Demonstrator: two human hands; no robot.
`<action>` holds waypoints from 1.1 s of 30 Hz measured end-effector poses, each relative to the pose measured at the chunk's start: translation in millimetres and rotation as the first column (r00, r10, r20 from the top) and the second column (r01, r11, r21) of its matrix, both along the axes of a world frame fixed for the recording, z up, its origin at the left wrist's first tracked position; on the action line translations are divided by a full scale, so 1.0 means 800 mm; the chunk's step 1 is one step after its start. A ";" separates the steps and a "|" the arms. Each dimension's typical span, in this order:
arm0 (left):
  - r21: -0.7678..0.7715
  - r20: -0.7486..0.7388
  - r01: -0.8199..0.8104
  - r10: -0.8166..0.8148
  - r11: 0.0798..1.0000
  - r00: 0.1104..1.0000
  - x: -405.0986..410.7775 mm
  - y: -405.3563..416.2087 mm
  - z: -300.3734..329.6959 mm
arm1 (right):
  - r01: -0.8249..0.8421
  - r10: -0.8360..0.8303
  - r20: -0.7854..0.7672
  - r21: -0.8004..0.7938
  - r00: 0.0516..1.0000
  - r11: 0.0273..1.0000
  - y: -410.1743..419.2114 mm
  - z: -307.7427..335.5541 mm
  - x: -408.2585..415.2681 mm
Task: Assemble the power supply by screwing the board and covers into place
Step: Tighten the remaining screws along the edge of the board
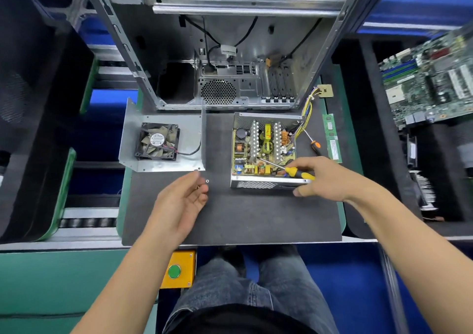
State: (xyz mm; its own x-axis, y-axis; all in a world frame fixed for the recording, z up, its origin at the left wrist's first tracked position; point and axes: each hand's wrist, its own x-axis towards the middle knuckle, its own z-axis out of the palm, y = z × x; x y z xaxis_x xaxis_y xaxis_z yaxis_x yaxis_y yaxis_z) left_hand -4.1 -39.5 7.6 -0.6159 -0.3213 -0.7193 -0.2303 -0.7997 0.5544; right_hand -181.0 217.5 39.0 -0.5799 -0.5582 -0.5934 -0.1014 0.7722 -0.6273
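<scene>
The open power supply case [256,183] sits on the black mat with its circuit board [263,149] inside. My right hand [322,177] grips a yellow-and-black screwdriver [294,171], whose tip rests on the board near its front middle. My left hand [181,203] hovers over the mat with fingers relaxed, palm turned right, holding nothing I can see. A small screw [207,180] lies on the mat just past its fingertips. The metal cover [186,134] with a black fan [158,141] lies to the left.
An empty computer case [230,52] stands behind the mat. A second screwdriver with an orange handle [313,143] and a green memory stick [332,136] lie right of the power supply. A motherboard [430,80] rests at far right. A yellow box with a green button [176,269] is below the table edge.
</scene>
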 end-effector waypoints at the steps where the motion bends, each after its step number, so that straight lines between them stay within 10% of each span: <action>1: 0.012 -0.022 0.029 -0.029 1.000 0.999 -0.007 0.009 0.002 | -0.009 0.009 -0.001 0.005 1.000 1.000 0.000 -0.001 0.000; 11: -0.638 0.149 0.414 -0.424 0.649 0.894 -0.033 0.055 -0.013 | -0.163 0.190 -0.166 0.165 0.968 0.973 -0.013 -0.003 -0.005; 18: -0.838 0.203 0.393 -0.452 0.378 0.868 -0.036 0.060 -0.006 | 0.034 -0.037 -0.033 -0.098 0.999 0.995 0.013 -0.008 0.007; 25: -0.753 0.090 0.345 -0.431 0.561 0.898 -0.081 0.048 0.065 | 0.417 -0.249 0.391 -0.437 0.886 0.797 0.031 0.020 0.004; 33: -0.377 -0.021 0.340 -0.375 0.861 0.927 -0.113 0.051 0.102 | 0.559 -0.304 0.531 -0.424 0.791 0.712 0.021 0.036 0.000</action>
